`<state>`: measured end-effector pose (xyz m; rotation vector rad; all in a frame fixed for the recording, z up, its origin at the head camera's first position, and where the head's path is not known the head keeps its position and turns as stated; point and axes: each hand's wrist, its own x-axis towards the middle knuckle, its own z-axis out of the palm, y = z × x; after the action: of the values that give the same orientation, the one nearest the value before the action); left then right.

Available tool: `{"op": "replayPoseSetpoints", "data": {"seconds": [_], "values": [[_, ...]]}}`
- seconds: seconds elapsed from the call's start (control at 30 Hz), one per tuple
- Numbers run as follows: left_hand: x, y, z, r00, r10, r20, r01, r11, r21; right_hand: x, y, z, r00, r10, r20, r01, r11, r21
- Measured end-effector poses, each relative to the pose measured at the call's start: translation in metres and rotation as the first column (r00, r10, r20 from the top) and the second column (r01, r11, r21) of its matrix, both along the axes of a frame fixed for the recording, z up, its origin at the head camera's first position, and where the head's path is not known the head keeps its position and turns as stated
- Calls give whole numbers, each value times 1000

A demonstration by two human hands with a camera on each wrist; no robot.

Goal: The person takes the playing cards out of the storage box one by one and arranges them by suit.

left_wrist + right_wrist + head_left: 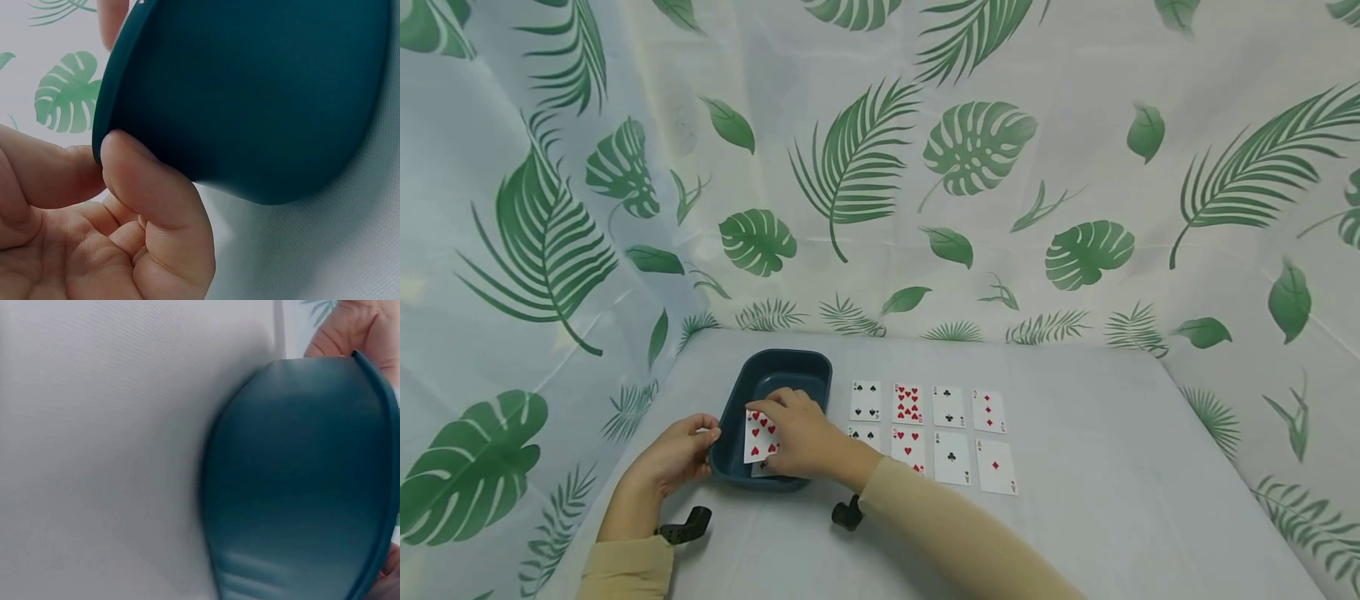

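Note:
A dark blue plastic tray with a raised rim sits at the left of the table. My left hand pinches its left rim between thumb and finger, also visible against the tray's wall in the left wrist view. Over the tray, my right hand holds a hearts playing card by its edges, face up. Part of another card shows beneath it, inside the tray. In the right wrist view the tray's outer wall hides the card and most of the right hand.
Several face-up cards lie in two rows right of the tray, among them a four of spades, an ace of clubs and an ace of diamonds. My right forearm crosses in front. A leaf-print curtain borders the white table.

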<state>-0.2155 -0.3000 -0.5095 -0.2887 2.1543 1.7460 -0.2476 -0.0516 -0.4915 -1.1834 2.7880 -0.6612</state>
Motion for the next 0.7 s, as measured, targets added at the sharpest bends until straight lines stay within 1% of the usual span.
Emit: {"op": "replayPoseSetpoints", "data": {"seconds": [0.13,0.23,0.3,0.4,0.53,0.7], "values": [[1,0,0,1000,9,9,-9,1000,-10,3,12,5,998,4,65,0,998,-58],[1,0,0,1000,14,8,-14,1000,-12,6,22,9,995,13,96,-5,996,-89],[1,0,0,1000,14,3,-14,1000,-11,8,28,12,994,23,103,-12,994,-106],[2,0,-1,1000,10,-2,-10,1000,-9,11,36,13,995,27,97,-15,993,-117],[3,0,-2,1000,6,-7,-6,1000,-10,14,49,11,993,11,114,6,990,-143],[2,0,-2,1000,6,-8,-6,1000,-16,21,65,11,987,-21,157,47,985,-167]]}}
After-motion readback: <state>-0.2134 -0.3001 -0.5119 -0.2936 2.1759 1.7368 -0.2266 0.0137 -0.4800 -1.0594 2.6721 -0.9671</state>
